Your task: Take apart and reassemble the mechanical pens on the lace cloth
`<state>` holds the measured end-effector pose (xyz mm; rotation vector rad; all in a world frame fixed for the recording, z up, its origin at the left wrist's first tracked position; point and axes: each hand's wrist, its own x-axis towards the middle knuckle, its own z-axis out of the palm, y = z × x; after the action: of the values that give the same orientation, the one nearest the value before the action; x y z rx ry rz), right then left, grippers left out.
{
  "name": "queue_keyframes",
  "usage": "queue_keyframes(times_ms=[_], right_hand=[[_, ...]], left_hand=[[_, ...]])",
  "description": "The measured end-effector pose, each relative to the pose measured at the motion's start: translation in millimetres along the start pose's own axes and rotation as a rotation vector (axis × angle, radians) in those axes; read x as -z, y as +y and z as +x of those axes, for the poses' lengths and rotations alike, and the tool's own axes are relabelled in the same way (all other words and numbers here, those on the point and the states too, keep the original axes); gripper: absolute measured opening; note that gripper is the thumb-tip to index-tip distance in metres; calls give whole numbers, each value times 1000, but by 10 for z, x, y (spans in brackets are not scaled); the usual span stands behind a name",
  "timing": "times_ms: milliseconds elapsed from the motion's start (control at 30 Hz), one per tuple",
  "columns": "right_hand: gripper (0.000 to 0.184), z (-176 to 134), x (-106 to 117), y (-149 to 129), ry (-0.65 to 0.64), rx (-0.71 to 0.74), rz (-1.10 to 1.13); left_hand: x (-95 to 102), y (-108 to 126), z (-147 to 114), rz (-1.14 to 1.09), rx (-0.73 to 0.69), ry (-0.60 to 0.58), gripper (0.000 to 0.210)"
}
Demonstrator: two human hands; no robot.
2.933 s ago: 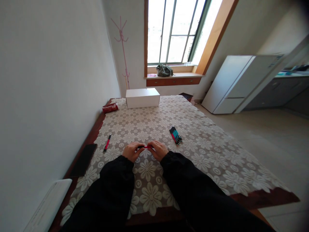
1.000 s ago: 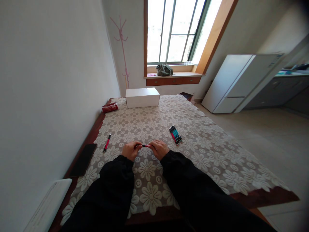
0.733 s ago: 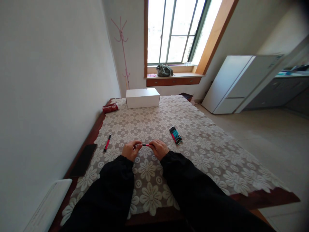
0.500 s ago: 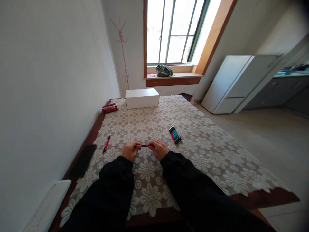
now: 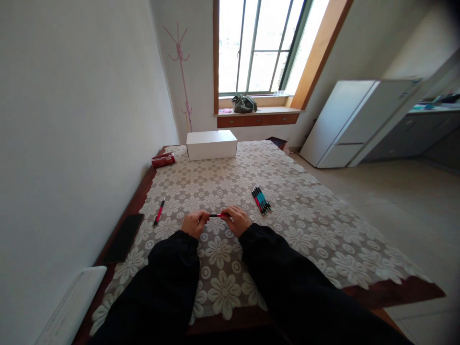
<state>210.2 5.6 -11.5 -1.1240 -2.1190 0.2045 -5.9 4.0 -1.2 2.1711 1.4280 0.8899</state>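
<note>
A red and black pen (image 5: 214, 215) lies level between my two hands, over the flowered tablecloth. My left hand (image 5: 195, 223) pinches its black end, and my right hand (image 5: 236, 221) is closed around the red end. Only the pen's middle shows; the fingers cover both tips. To the left rests another red and black pen (image 5: 159, 212) by itself. Right of my hands, several pens (image 5: 260, 200) with red or teal barrels sit side by side in a bundle.
A flowered lace tablecloth (image 5: 224, 290) covers the table. At its far end stand a white box (image 5: 212, 146) and a red packet (image 5: 163, 160). Along the left edge are a dark flat pad (image 5: 124, 238) and a white appliance (image 5: 72, 306) by the wall.
My left fingers have shifted slightly on the pen, so a bit more of its black part shows. Both hands otherwise stay in place.
</note>
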Motion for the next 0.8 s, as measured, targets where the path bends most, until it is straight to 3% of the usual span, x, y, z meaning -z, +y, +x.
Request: queue_keyframes(times_ms=[367,533,800], right_hand=[[15,-13,-43,52,-69,-52,-13],[14,-4,-24,35,-1,-5,-19],[16,-8,2,30,59,20,-61]], left_hand=[[-20,-48,-4,26,-46,45,30],[-16,1,-11,20,-4,100,29],[12,53,-13,47,16,28,42]])
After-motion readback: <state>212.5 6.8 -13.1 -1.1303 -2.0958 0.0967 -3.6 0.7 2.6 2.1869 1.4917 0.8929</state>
